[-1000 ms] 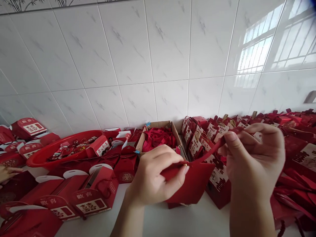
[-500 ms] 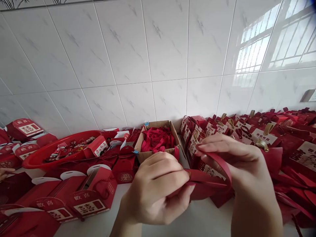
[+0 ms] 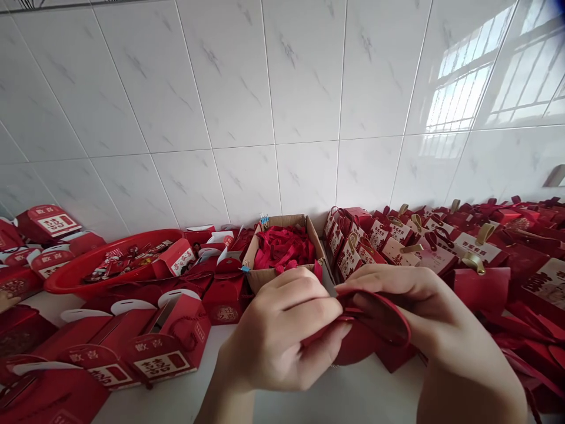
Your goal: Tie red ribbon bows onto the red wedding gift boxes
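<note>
My left hand is closed on a red ribbon and the top of a dark red box at the lower middle of the head view. My right hand pinches the same red ribbon, which bends in a loop between its thumb and fingers. The fingertips of both hands are close together above the box. Most of the box is hidden behind my hands. Just behind my left hand is a cardboard box holding red ribbons.
Red boxes with white labels stand at the left, near a red basin of small packets. Many red bags fill the right side. A tiled wall rises behind. Another person's hand shows at the left edge.
My right hand has moved down and left, bringing its fingertips to those of my left hand. The ribbon loop is smaller and lower. The view has shifted slightly.
</note>
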`<state>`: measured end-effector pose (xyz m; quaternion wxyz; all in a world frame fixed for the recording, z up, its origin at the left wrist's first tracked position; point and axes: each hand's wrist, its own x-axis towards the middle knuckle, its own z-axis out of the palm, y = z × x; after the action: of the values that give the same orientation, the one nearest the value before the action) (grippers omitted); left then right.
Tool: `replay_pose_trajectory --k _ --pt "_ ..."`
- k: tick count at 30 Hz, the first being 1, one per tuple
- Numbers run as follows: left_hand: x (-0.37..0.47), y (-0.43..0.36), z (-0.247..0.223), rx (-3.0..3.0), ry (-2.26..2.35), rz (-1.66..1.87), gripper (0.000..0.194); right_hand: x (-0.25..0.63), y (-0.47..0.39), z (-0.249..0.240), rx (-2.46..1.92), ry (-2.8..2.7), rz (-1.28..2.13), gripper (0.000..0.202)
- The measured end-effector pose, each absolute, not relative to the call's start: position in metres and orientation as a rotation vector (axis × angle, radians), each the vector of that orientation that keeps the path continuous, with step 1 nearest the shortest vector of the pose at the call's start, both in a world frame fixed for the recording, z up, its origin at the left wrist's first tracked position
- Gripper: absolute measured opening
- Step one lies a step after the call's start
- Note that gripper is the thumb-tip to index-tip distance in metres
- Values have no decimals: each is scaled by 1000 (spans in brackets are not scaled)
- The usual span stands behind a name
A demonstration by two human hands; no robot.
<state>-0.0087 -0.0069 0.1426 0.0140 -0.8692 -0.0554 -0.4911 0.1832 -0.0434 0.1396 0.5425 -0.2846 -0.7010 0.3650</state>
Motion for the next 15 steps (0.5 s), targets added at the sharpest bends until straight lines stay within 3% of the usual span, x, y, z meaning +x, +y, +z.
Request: replay_pose_trajectory --k 15 --pt "-9 -6 141 -2691 -135 -1580 11 185 -43 141 -558 -1734 863 19"
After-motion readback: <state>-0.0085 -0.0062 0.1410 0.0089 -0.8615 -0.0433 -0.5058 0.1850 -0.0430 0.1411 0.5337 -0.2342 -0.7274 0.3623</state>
